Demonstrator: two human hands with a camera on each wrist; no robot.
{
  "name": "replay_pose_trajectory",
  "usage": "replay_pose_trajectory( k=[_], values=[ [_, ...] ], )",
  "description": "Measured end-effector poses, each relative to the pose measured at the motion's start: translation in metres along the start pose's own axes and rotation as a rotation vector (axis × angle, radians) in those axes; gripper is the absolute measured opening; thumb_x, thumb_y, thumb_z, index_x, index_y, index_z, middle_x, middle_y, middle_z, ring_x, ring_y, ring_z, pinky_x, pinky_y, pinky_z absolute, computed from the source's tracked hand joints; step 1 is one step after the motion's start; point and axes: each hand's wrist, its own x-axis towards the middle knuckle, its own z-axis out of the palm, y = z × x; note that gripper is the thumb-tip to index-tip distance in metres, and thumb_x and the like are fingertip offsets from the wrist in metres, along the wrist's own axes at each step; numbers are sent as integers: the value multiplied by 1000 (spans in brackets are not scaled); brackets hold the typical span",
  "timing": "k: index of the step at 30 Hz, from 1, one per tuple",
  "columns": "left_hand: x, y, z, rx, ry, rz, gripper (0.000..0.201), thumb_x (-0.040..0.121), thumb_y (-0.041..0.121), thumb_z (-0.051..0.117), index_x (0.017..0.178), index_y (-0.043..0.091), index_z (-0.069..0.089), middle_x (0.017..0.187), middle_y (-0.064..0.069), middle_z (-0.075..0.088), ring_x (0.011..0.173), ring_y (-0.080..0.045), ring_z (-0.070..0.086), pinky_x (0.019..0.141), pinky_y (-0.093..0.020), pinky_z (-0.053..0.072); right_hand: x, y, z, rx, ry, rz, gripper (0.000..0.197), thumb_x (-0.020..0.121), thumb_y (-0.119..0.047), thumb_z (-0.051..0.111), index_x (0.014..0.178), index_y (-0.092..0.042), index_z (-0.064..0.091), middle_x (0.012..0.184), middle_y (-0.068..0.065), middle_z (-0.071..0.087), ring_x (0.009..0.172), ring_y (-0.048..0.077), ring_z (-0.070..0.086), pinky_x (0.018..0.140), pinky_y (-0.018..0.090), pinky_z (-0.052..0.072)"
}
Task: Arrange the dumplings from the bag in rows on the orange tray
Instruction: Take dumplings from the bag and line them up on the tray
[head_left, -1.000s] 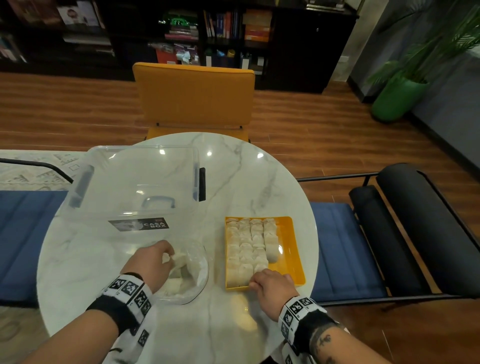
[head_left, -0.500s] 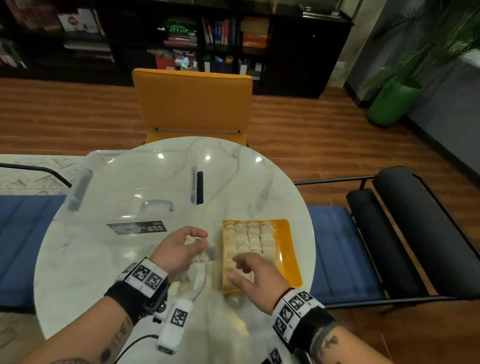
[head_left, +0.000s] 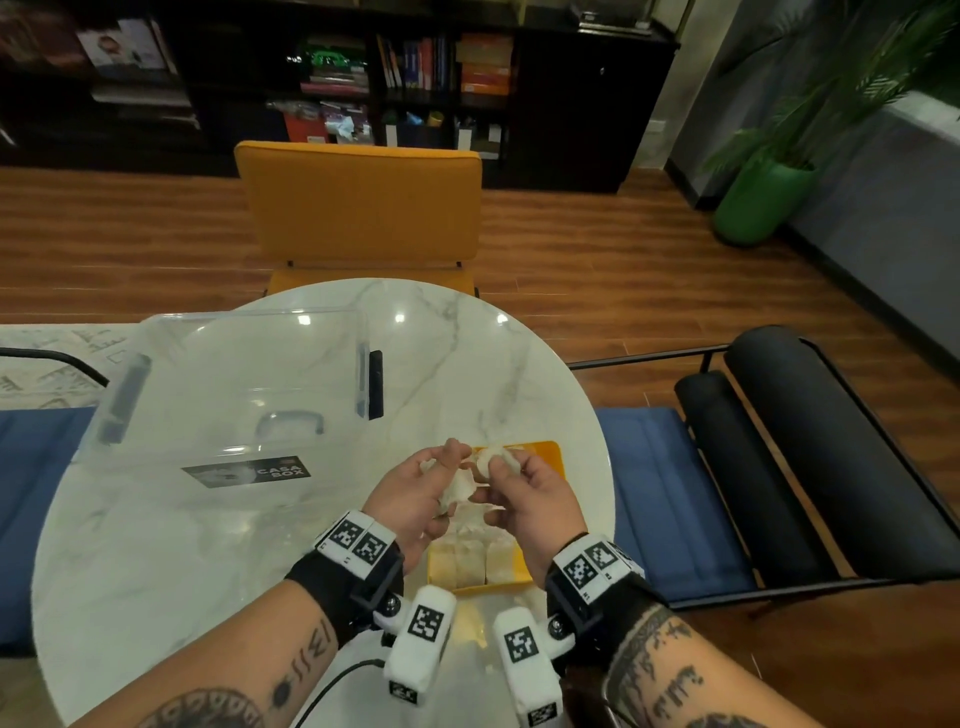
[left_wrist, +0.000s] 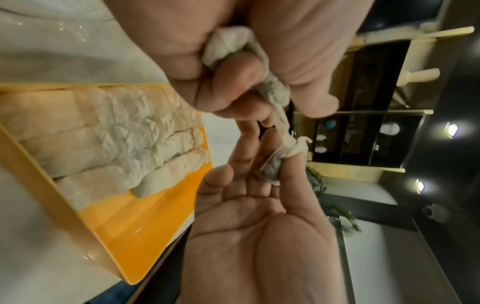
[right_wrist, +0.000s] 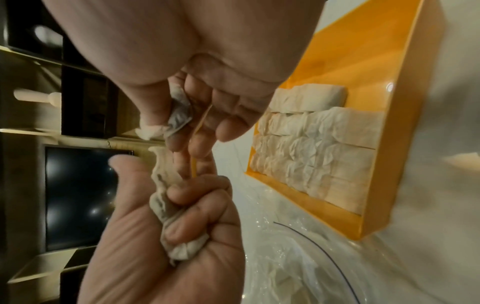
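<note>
Since a second ago, both hands have been lifted off the desk (head_left: 156, 545) and brought together above the orange tray (head_left: 545, 453). A dumpling (left_wrist: 226, 44) is clamped in the left hand (head_left: 410, 499); another dumpling (head_left: 496, 460) is pinched by the right hand (head_left: 524, 499), apparently being separated. Three full rows (left_wrist: 116, 131) lie on the tray, a fourth begun. The bag (right_wrist: 298, 267) lies beside it.

1. "CASA BOX": white letters on a dark label (head_left: 247, 472), stuck to the clear plastic storage box (head_left: 228, 384) on the marble table (head_left: 467, 353).
2. Square black-and-white coded markers on the wrist bands (head_left: 358, 540) and on the white camera housings (head_left: 423, 639): patterns only, no words.
3. Book spines on the dark shelf (head_left: 431, 62): lettering too small to read.
4. Forearm tattoos: marks not legible as text.
</note>
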Motion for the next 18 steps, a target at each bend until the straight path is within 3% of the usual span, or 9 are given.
replay_pose_trajectory(
  k=[2,7,13,16,18],
  values=[
    [1,-2,2,52,-71,13,52,71,51,74,109,16,69,78,-5,64,52,-15,37,37,-19,25,2,0,-2,-65,27,-12,13,97,-27,60,92,-16,62,78,-4,68,68,10,62,60,27,45],
    [9,-6,5,188,-11,73,24,79,25,81,100,16,73,78,-9,64,54,-16,47,42,-22,33,2,5,-6,-145,112,-22,17,94,-31,65,84,-17,66,72,-5,64,60,6,55,56,23,44],
    [16,-6,6,253,113,131,16,84,27,77,95,16,71,79,-7,69,49,-16,54,46,-24,39,0,5,-16,-275,29,-47,12,91,-22,69,85,-14,63,77,-2,69,68,9,57,59,19,45],
    [15,-6,5,417,68,237,7,85,26,76,87,21,74,90,-2,72,64,-14,63,52,-27,50,1,-4,-18,-284,-8,-106,2,93,-15,66,93,-12,66,79,-2,68,69,5,62,59,13,47],
    [14,-6,5,503,33,286,6,84,29,76,87,25,72,93,1,72,66,-13,64,54,-28,53,4,-11,-19,-314,-24,-131,7,94,-15,65,100,-15,69,78,-5,67,68,1,63,59,13,47]
  ],
)
